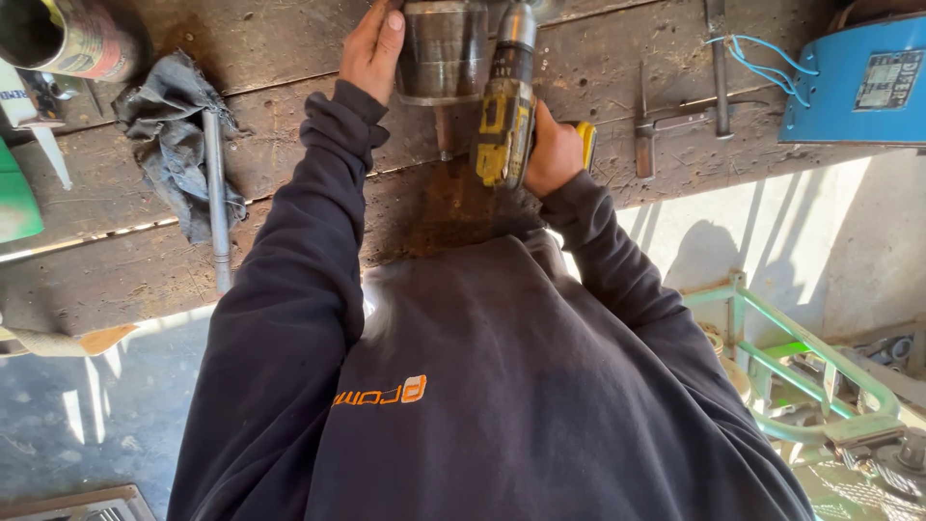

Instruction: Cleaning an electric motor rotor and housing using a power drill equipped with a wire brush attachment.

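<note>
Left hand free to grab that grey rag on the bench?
Probably not right now: the left hand is pressed against the metal cylinder. The grey rag lies unobstructed further left.

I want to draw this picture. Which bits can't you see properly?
- Drill tip: head view, cut off by the top edge, beside the metal cylinder.
- Left hand: fingertips cut off by the same edge.
- Right hand: fingers hidden behind the drill's grip.
- Workbench near edge: covered by the person's dark sweater.
</note>
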